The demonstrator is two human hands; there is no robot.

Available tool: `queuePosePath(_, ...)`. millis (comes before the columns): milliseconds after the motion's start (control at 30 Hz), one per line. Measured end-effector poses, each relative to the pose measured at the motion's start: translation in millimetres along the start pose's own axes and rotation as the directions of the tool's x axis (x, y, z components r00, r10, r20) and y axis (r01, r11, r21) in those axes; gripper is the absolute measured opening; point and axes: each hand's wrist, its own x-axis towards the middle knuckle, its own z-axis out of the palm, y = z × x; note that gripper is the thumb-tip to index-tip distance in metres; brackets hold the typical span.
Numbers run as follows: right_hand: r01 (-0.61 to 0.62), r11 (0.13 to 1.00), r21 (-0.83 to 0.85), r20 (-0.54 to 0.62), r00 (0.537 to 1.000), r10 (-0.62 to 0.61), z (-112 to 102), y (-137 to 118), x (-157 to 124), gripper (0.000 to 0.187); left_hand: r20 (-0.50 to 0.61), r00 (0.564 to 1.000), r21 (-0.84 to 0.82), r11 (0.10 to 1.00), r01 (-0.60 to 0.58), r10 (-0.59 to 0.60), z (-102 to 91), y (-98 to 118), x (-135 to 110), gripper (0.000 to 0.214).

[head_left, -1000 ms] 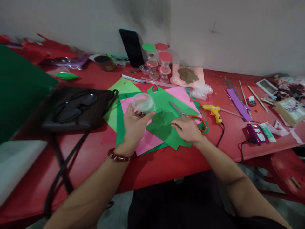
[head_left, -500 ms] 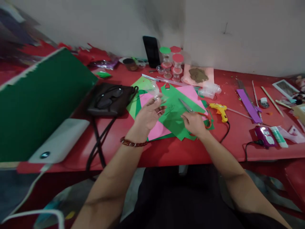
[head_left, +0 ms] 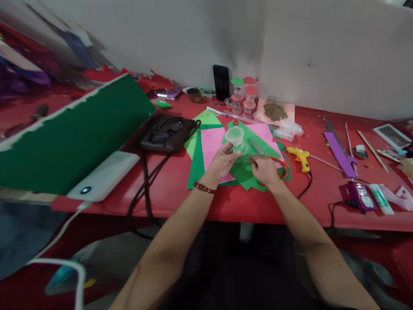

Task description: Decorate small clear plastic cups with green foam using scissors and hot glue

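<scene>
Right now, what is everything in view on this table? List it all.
table: one, red, along the wall.
paper sheets: several, green and pink, overlapping mid-table.
cup: one, clear plastic, held over the sheets.
scissors: one pair, orange handles, on the sheets.
glue gun: one, yellow, right of the sheets.
bag: one, black, left of the sheets.
phone: one, black, upright at the wall.
jars: about three, clear with green or red lids, beside the phone.
board: one, dark green, far left.
left hand: one, grips the cup; beaded bracelet on the wrist.
right hand: one, on the green paper by the scissors; grip unclear.
</scene>
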Motion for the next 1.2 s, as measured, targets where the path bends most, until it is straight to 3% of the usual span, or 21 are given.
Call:
queuePosePath(167, -0.012, 0.998, 0.059, -0.046, 0.999, 0.015, 10.5, 6.4, 2.2, 0.028, -0.042, 0.995, 0.113, 0.990, -0.083, 0.089, 1.6, -5.4, 3.7, 0.052)
queuePosePath(300, -0.033, 0.990, 0.140, -0.123, 0.991, 0.050, 16.2, 13.0, 3.0, 0.026, -0.066, 0.994, 0.133, 0.988, -0.082, 0.091, 4.4, -7.0, 2.4, 0.055)
queuePosePath(567, -0.008, 0.945, 0.326, -0.258, 0.961, 0.097, 15.2, 22.0, 2.4, 0.038, 0.038, 0.995, 0.253, 0.963, -0.097, 0.090, 7.4, -9.2, -1.5, 0.054)
queuePosePath(1200, 0.000, 0.931, 0.364, -0.251, 0.963, 0.098, 13.8, 20.9, 1.8, 0.026, 0.141, 0.981, 0.350, 0.920, -0.174, 0.132, 13.1, -3.3, -7.1, 0.048)
